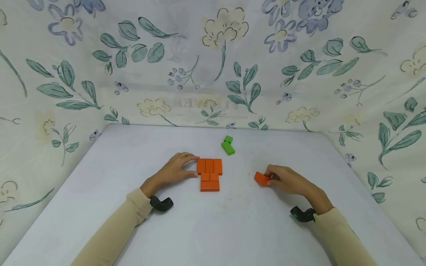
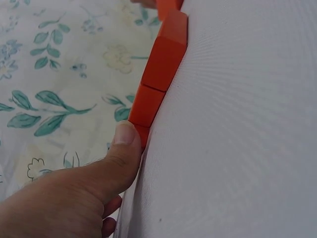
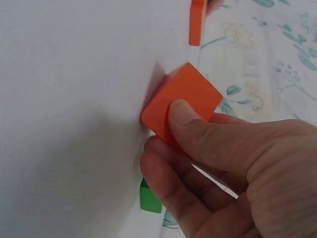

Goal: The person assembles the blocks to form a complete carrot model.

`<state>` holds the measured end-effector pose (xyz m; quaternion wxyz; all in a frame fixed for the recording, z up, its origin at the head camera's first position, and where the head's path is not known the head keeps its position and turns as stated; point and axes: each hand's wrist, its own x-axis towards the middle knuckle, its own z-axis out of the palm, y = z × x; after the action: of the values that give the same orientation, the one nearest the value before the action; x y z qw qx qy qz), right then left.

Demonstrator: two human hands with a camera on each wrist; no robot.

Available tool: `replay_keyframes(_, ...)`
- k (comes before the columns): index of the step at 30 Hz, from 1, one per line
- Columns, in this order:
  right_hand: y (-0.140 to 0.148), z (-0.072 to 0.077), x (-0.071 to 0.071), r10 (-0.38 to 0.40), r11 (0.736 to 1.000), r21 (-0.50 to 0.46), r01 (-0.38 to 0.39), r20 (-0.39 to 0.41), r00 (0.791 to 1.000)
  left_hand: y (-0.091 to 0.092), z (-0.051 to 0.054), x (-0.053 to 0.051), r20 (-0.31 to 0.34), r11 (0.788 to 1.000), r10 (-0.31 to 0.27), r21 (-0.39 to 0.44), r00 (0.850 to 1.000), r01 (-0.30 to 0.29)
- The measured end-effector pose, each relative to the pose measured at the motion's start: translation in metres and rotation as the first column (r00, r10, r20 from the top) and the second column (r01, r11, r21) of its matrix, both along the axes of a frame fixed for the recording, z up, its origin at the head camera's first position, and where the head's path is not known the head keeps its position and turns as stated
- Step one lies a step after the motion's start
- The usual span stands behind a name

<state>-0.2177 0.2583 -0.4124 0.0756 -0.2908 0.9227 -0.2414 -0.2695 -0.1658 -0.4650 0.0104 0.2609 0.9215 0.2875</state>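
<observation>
Presently: our right hand [image 1: 289, 180] pinches one orange rectangular block [image 1: 261, 178]; our left hand [image 1: 174, 169], unclenched, touches the flat orange block cluster [image 1: 209, 166] to its right. We should steady that cluster, aligning edges squarely.

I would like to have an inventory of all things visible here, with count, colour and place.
Grouped blocks: six, orange, fitted together on the table
Single block: one, orange, right of the group
Green blocks: two, green, beyond the group
Table: one, white, beneath
Floral cloth: white, patterned, around the table
Black devices: two, black, one at each wrist
Sleeves: two, beige, on the forearms
Left hand: one, bare, at the group's left side
Right hand: one, bare, holding the single block
</observation>
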Motion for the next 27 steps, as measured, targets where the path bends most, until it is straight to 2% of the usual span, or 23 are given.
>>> replay_keyframes(7, 0.010, 0.000, -0.001, -0.022, 1.000, 0.011, 0.022, 0.042, 0.999, 0.002, 0.000, 0.000, 0.013, 1.000, -0.007, -0.006, 1.000, 0.007)
replay_keyframes(12, 0.010, 0.000, -0.003, 0.000, 1.000, -0.022, 0.001, 0.042, 0.999, -0.001, 0.003, 0.001, 0.006, 1.000, -0.013, -0.006, 1.000, 0.014)
replay_keyframes(19, -0.021, 0.006, -0.005, 0.022, 0.995, -0.093, -0.026, -0.043, 0.999, -0.009, 0.004, -0.003, 0.001, 1.000, 0.020, -0.011, 1.000, -0.020)
replay_keyframes(23, -0.042, 0.014, 0.002, 0.033, 0.991, -0.124, -0.045, -0.101, 0.994, -0.006, 0.001, -0.005, 0.030, 1.000, 0.007, 0.005, 1.000, -0.007)
replay_keyframes(27, -0.061, 0.023, 0.010, 0.095, 0.983, -0.141, -0.117, -0.154, 0.984, -0.002, 0.000, -0.004, 0.048, 1.000, 0.004, 0.007, 0.999, -0.004)
